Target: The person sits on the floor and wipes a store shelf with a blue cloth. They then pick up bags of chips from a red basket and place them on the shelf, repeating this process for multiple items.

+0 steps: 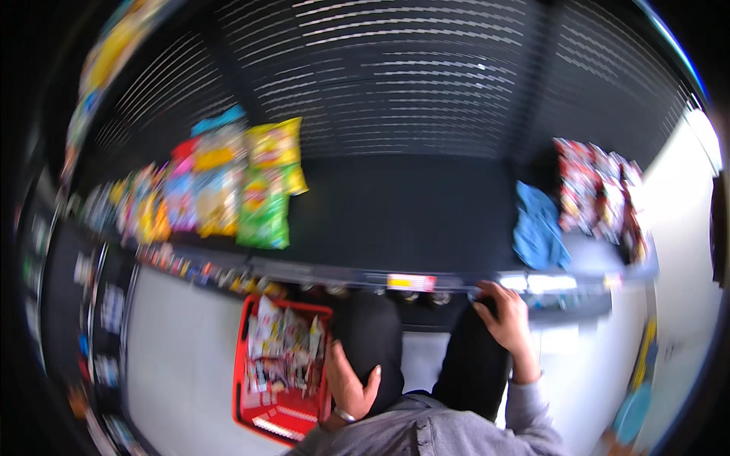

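My left hand rests on my left thigh, thumb apart from the fingers, holding nothing. It is beside a red plastic shopping basket on the floor that holds several snack packets. My right hand is at the front edge of a black shelf, over my right knee, with curled fingers near the price-label strip. Whether those fingers grip anything is hidden by blur. A crumpled blue cloth lies on the shelf, above and right of my right hand.
Yellow and green chip bags stand on the shelf's left, beside more snack bags. Red-and-white packets fill its right end. A perforated back panel rises behind. Goods on a lower shelf show below the edge.
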Demonstrator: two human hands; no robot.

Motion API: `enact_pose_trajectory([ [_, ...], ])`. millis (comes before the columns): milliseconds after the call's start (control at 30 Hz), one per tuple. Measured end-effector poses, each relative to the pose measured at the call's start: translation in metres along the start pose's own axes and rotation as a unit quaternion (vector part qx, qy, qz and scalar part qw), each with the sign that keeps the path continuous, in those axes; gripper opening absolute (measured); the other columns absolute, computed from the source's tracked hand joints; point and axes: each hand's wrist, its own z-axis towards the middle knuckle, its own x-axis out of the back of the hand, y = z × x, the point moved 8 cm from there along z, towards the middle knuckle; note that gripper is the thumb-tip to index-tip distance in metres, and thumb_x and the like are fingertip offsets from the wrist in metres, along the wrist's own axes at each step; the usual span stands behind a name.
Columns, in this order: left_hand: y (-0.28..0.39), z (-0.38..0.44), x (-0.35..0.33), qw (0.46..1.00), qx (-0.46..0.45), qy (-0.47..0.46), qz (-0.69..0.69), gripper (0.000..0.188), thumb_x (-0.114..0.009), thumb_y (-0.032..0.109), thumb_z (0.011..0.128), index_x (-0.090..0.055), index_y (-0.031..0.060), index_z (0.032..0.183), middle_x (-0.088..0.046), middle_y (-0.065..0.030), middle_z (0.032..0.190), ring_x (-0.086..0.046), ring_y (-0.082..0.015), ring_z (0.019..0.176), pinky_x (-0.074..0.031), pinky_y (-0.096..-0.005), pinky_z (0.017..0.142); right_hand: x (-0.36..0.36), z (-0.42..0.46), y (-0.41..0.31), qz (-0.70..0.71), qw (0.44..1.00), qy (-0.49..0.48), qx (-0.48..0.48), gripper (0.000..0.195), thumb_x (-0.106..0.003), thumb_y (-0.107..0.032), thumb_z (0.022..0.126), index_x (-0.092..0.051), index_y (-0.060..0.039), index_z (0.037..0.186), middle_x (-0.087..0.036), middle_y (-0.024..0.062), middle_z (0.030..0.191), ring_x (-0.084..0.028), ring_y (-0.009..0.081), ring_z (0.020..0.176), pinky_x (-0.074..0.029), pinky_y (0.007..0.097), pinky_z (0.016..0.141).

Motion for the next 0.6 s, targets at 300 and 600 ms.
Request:
enact_pose_trajectory([
  [300,0.048,0.012,-0.007,0.996,-0.02,-0.005,0.081,0.096,-0.074,0.036,0.081,-0.022,-0.0096,0.147,-0.028,-0.0358,0.147,-0.03,-0.0503,0.136,-0.024,-0.0555,0.114,0.045,-0.064,0.05,0.122,0.97,0.204,-0.053,0.029,-0.065,-0.014,0.089,-0.061,-0.0025,0.115,-0.066,0.014,0.11,-0.063,0.0328,0.103,-0.049,0.0394,0.09],
  [600,0.062,0.021,-0.013,0.997,-0.027,0.028,0.064,0.093,-0.074,0.034,0.08,-0.026,-0.0102,0.145,-0.035,-0.035,0.144,-0.034,-0.0498,0.133,-0.026,-0.0556,0.113,0.134,-0.057,0.146,0.023,0.914,0.39,-0.109,0.052,-0.07,-0.012,0.084,-0.05,-0.0029,0.132,-0.055,0.0187,0.13,-0.057,0.0335,0.116,-0.048,0.0383,0.091],
])
